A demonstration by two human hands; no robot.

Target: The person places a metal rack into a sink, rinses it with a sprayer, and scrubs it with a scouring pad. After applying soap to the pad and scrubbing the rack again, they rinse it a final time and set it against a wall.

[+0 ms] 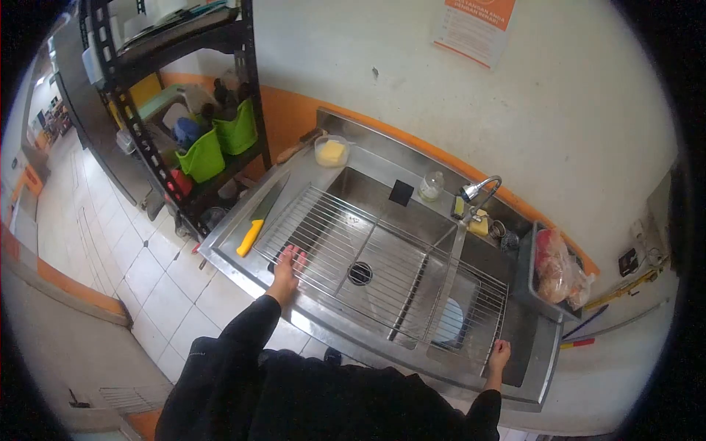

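A long wire rack (371,275) lies across the steel double sink, over both basins. At its front left edge my left hand (289,270) touches the wires with its fingers stretched out and apart. My right hand (500,356) is closed around the rack's front right corner. Left of the rack, a knife (254,234) with a yellow handle lies on the steel counter. Under the wires, a drain (359,273) shows in the large basin (353,184). A pale round dish (448,322) is partly visible in the smaller basin.
A faucet (485,192), a clear jar (431,187) and a tub with yellow contents (332,152) stand along the sink's back. A grey bin (523,268) with plastic bags (557,268) sits at the right. A black shelf (254,81) with green baskets (202,156) stands at the left.
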